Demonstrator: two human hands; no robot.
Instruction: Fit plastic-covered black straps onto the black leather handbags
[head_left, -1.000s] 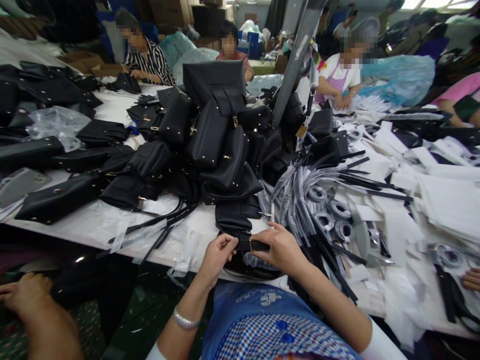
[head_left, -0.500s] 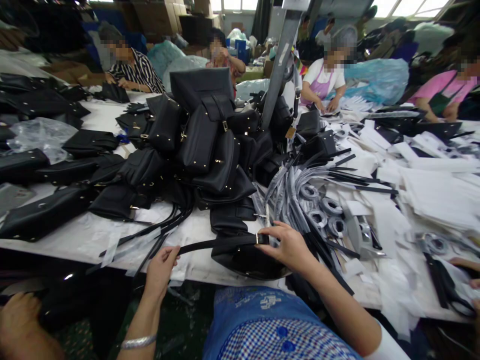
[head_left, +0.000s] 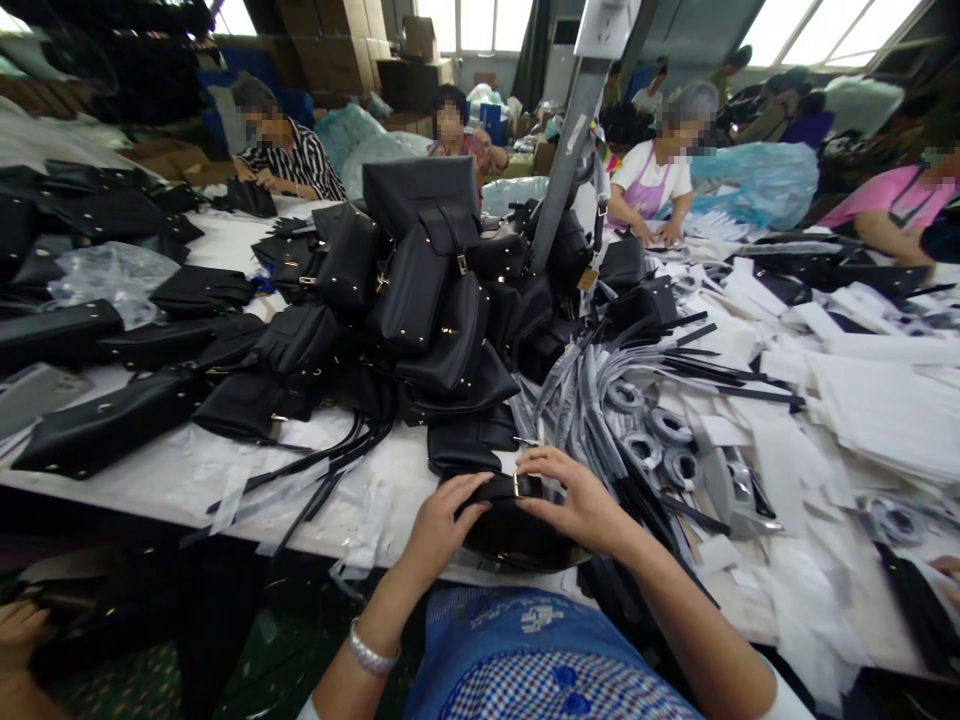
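Close to the table's front edge lies a black handbag (head_left: 525, 545) with a black strap (head_left: 495, 487) across its top. A gold-coloured buckle (head_left: 516, 485) sits on the strap. My left hand (head_left: 442, 520) closes thumb and fingers around the strap just left of the buckle. On the buckle's right side, my right hand (head_left: 577, 500) grips the strap's end between thumb and fingers. The far end of the strap is hidden by my left hand. Behind the handbag rests another black bag (head_left: 465, 440), partly covered.
A tall heap of black handbags (head_left: 409, 285) rises ahead, beside a metal post (head_left: 570, 150). Plastic-wrapped straps (head_left: 592, 400) and wrapped rolls (head_left: 641, 450) lie to the right, with white paper sheets (head_left: 877, 400) beyond. Loose straps (head_left: 330, 470) hang over the edge at left. Co-workers sit across the table.
My left hand has slid from the strap's outstretched left end to beside the buckle, so the strap no longer stretches out leftward. My right hand stays at the buckle. The view has shifted slightly.
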